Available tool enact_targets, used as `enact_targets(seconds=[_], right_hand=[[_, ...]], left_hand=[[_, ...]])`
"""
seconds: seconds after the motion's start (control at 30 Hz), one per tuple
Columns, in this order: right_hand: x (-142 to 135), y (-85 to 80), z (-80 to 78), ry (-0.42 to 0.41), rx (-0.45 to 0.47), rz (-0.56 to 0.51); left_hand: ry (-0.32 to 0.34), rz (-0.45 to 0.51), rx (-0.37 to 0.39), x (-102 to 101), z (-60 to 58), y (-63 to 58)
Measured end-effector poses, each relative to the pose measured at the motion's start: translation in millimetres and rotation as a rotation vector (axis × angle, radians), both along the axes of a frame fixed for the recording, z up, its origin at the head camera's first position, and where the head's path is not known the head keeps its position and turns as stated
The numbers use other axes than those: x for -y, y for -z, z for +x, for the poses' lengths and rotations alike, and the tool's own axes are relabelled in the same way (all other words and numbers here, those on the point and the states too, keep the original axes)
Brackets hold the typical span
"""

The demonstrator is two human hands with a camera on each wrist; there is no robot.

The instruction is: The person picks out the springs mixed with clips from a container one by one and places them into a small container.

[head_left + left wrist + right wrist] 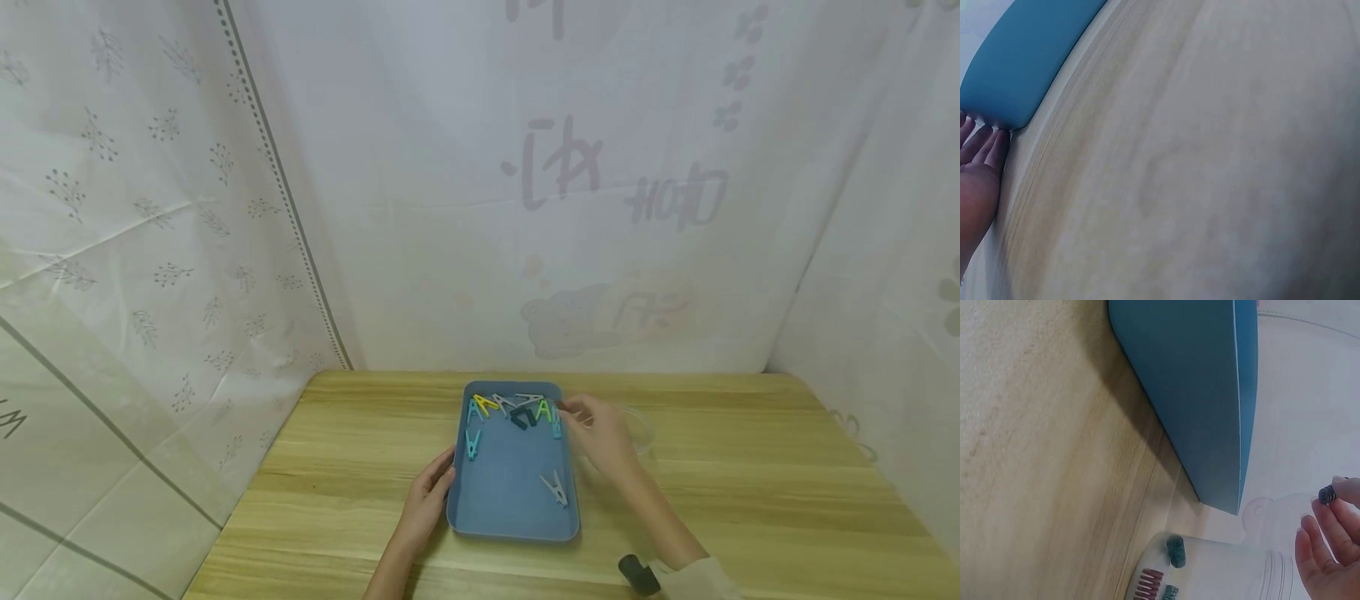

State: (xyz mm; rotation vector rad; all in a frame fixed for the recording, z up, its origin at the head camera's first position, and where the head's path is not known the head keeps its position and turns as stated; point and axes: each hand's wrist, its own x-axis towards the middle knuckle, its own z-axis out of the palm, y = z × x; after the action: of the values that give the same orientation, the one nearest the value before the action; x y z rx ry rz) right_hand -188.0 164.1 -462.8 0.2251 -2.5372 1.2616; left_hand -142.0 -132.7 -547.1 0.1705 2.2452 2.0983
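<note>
My right hand [600,435], by the far right corner of the blue tray [510,508], pinches a small dark ribbed clip [1327,495] between thumb and fingertips; its exact kind I cannot tell. Against the tray's left side, my left hand [426,498] rests with fairly straight fingers touching the outer wall. Most of the clothespins lie towards the tray's far end: a yellow clothespin [485,405], a green clothespin [544,410], dark pieces [519,416], and grey and teal ones. Nearer me are a teal clothespin [472,445] at left and a grey clothespin [556,490] at right.
A clear jar [1222,569] lies on its side on the wooden table [750,500], right of the tray and partly behind my right hand. Dark green pieces [1175,551] and a dark red ribbed piece [1149,584] show inside it. Printed curtains [450,208] hang around the table.
</note>
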Motion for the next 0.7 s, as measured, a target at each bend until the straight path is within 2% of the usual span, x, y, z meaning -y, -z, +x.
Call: enact_targets(seconds=[0.2,0.7], right_hand=[[-5,-0.6,0.2,0.006,-0.031,0.021],[-16,-5.6,3.9,0.067,-0.020,0.048]], left_hand=[[0.002,-0.002,-0.010,1,0.3,0.0],[-0.002,-0.003,-0.011,1,-0.2,-0.4]])
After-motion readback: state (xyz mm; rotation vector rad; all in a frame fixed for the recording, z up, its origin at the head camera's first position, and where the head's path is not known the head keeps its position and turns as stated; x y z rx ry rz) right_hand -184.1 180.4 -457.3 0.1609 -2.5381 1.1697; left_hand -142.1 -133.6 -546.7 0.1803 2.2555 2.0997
